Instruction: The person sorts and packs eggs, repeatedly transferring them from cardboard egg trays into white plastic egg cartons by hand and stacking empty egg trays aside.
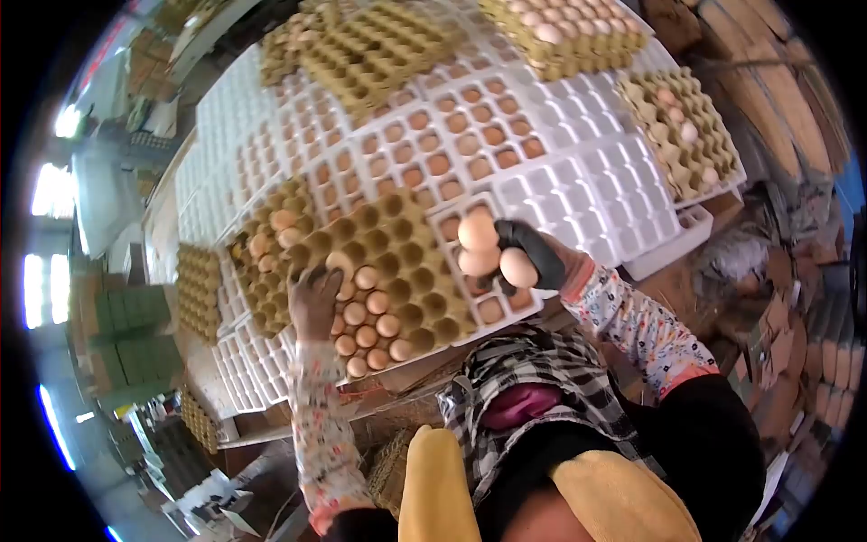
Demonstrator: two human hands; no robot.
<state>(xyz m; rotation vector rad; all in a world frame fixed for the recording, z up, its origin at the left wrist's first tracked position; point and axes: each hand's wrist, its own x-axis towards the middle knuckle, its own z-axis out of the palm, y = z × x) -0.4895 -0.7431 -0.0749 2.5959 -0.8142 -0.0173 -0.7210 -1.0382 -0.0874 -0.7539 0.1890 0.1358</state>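
My right hand (535, 256), in a dark glove, is closed around several eggs (477, 233). It holds them above the near edge of a white plastic tray (506, 312) with eggs in its cells. My left hand (314, 303) bends its fingers around a pale egg (340, 263) at the side of a brown pulp egg tray (424, 271). Several eggs (366, 336) fill the near left cells of that pulp tray; its other cells hold none. Whether the egg at my left fingertips touches the tray is hidden.
White plastic trays (587, 194) cover the table, many with eggs. Another pulp tray with a few eggs (287, 237) lies at the left. Pulp trays (379, 45) lie at the back, an egg-filled stack (578, 50) at the back right. Another pulp tray (673, 135) stands right.
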